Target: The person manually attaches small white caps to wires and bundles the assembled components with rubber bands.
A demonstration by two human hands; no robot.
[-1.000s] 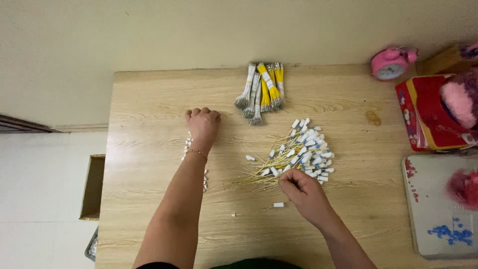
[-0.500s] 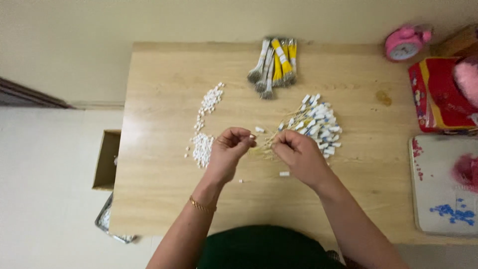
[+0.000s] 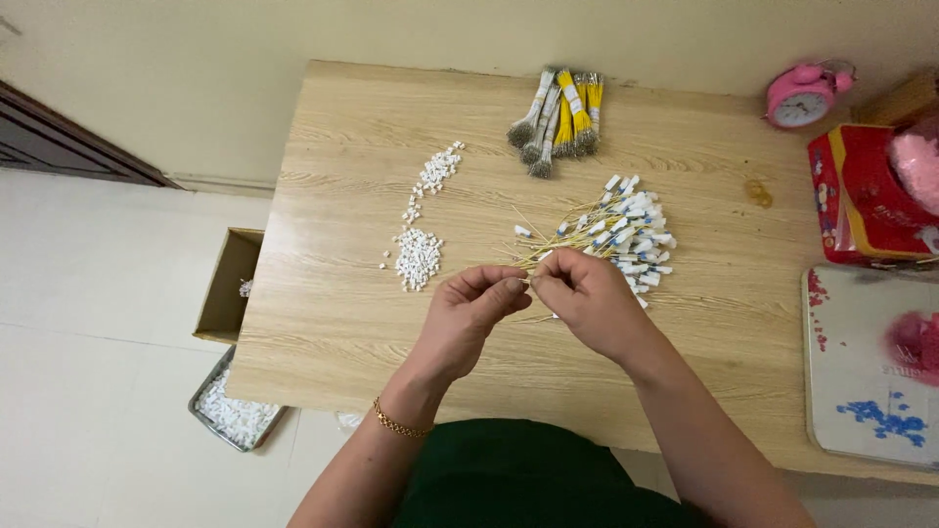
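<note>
While the person looks down at the table (image 3: 323, 323), a metal tray (image 3: 238, 416) with small white pieces lies on the floor at the far left, and just above it stands an open cardboard box (image 3: 227, 293), close to the table's left edge. On the left part of the table there is a loose pile of small white pieces (image 3: 419, 259), and a thinner trail of the same pieces goes up and to the right from it.

Near the middle, the left hand (image 3: 469, 318) is closed narrow, with thumb and fingertips pinched together on something very small; I cannot tell exactly what it is. A thin gold bracelet (image 3: 396, 423) sits on its wrist. Just beside it, almost touching at the fingertips, the right hand (image 3: 587, 303) is also pinched shut, and it seems to hold the end of a thin yellow wire. This wire belongs to the heap of yellow wires with white ends (image 3: 616, 235), which lies just behind the right hand and partly hidden by it.

Further back on the table, well apart from the hands, lie bundles of grey and yellow wires (image 3: 558, 122). At the right back corner stands a pink alarm clock (image 3: 800, 96). Below it, at the right edge, there is a red box (image 3: 861, 200) with something pink and fluffy on it, and nearer to the person a white board (image 3: 866, 372) with red and blue marks.
</note>
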